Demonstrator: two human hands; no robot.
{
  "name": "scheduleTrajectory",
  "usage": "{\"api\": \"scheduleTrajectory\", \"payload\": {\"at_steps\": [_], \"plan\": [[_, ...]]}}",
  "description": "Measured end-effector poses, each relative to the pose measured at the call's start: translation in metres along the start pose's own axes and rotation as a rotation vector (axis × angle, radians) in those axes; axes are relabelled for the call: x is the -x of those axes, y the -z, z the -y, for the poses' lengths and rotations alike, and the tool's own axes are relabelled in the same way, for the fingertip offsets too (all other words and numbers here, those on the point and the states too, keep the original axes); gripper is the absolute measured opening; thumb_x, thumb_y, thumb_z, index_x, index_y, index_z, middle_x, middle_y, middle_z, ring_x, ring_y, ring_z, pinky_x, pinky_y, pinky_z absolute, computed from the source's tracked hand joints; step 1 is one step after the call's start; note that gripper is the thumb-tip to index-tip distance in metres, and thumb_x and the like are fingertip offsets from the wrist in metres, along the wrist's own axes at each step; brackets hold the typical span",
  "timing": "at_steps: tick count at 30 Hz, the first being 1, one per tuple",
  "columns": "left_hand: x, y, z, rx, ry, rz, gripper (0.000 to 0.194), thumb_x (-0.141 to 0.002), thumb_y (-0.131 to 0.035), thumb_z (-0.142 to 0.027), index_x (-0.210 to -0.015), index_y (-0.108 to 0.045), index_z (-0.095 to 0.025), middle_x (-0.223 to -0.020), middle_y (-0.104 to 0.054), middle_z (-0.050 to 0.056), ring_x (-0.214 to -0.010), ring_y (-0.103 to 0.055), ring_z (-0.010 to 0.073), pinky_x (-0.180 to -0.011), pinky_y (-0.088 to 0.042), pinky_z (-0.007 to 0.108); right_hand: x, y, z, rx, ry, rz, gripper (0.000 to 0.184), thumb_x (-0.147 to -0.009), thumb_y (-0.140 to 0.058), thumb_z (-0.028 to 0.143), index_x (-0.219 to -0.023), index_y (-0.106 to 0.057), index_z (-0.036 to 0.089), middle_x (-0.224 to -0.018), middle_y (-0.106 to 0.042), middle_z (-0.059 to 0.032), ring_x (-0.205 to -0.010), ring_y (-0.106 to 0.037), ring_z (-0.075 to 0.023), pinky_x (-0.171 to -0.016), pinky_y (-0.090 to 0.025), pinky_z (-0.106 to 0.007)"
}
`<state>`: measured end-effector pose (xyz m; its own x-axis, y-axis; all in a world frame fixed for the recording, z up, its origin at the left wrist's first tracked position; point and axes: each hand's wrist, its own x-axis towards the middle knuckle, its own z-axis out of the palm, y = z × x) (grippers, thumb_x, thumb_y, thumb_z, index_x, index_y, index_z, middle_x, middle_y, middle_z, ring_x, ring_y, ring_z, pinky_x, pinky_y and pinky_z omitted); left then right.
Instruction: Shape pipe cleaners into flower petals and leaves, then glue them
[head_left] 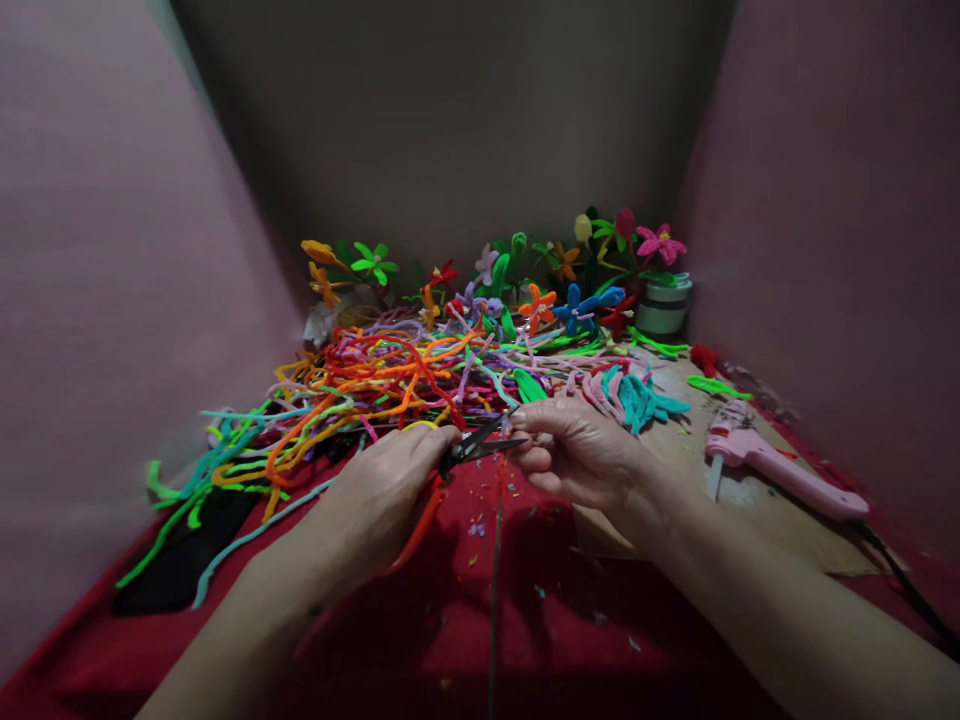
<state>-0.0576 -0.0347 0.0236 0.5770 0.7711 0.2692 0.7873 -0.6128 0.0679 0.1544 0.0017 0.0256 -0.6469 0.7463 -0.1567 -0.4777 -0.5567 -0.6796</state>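
Observation:
My left hand [390,480] is closed around the orange-handled scissors [472,448], whose dark blades point right and stand apart. At the blade tips, my right hand [577,445] pinches a small lilac piece of pipe cleaner [507,427]; most of it is hidden by the fingers and blades. Beneath the blades, tiny coloured clippings [477,530] are scattered over the red cloth [450,640]. A thin line runs down the cloth from under the blades; I cannot tell whether it is a wire or a seam. Just beyond both hands lies a heap of colourful pipe cleaners [405,370].
On the right, a pink glue gun [787,475] rests on a cardboard sheet [675,510], its cord trailing to the edge. Teal petals [641,400] lie near my right hand. Pipe-cleaner flowers [574,310] and a white pot [666,305] stand at the back. A black flat object [176,560] is at left.

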Motion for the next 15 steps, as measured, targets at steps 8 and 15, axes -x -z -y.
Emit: {"api": "scheduleTrajectory", "payload": {"at_steps": [8,15], "plan": [[0.002,0.009,-0.006,-0.188,-0.1,-0.029,0.034,-0.084,-0.036,-0.01,-0.116,-0.046,-0.012,-0.089,-0.059,0.008,-0.076,-0.055,0.0185,-0.067,-0.044,0.031,0.001,0.002,0.001,0.0,-0.139,0.055,0.006,-0.064,-0.058,0.01,-0.061,-0.053,0.01,-0.047,-0.048,0.0046,-0.036,-0.04,-0.0011,-0.031,-0.032,-0.01],[0.004,0.011,-0.006,-0.36,-0.166,-0.046,0.027,-0.083,-0.038,-0.01,-0.108,-0.05,-0.01,-0.079,-0.059,0.008,-0.067,-0.053,0.0182,-0.06,-0.044,0.03,0.003,0.004,0.001,0.008,-0.283,0.086,0.006,-0.065,-0.053,0.008,-0.06,-0.051,0.009,-0.048,-0.047,0.0033,-0.036,-0.04,-0.0018,-0.031,-0.032,-0.011]]}}
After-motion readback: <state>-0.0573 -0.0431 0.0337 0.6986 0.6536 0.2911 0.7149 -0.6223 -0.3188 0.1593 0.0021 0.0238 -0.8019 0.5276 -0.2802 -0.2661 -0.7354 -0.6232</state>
